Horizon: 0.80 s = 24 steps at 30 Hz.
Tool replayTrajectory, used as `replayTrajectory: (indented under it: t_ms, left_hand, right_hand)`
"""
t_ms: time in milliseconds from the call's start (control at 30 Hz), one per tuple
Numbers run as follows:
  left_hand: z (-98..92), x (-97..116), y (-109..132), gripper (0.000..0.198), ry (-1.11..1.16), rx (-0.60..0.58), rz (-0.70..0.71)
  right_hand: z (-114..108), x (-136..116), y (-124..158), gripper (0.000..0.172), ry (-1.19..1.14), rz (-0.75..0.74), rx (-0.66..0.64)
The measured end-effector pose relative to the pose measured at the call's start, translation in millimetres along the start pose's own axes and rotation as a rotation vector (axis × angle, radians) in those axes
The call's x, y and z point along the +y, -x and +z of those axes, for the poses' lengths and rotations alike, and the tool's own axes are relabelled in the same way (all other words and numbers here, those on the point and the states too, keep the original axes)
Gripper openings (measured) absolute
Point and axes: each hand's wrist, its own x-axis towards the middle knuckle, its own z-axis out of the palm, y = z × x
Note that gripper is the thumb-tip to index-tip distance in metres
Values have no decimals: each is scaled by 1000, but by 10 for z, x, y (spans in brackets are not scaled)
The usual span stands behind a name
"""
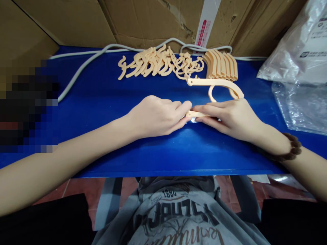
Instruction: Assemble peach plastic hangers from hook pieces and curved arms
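Near the middle of the blue table, my left hand [162,116] pinches the left end of a small peach plastic piece [199,114]. My right hand [230,117] is closed on the same piece from the right, its fingers covering much of it. Just behind my right hand lies a curved peach arm [212,82] with hooked parts beneath it. Farther back are a heap of wavy peach pieces [150,61], a tangle of thin curved hooks [189,64] and a neat row of curved peach arms [221,65].
A pale cable [84,69] runs along the back of the blue table [127,160], before cardboard boxes [153,23]. Clear plastic bags [298,51] lie at the right. A dark, pixelated area covers the far left.
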Motion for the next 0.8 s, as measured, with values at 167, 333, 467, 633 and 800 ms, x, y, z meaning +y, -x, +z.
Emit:
replayTrajectory:
  t_ms: [167, 333, 467, 633, 800]
  left_hand:
    - [-48, 69, -22, 29, -5, -76, -104]
    - [-64, 74, -28, 29, 17, -86, -120]
    - [-71, 58, -23, 31, 40, -85, -135]
    - [-78, 44, -18, 34, 35, -91, -164]
    - [-64, 39, -8, 33, -4, -107, -174]
  right_hand:
    - [-6, -18, -25, 42, -11, 89, -72]
    - [-28, -16, -27, 45, -11, 87, -67]
    - [-58, 2, -23, 48, -22, 77, -40]
    - [-110, -7, -18, 42, -45, 65, 129]
    - [-191, -14, -32, 34, 77, 194, 181]
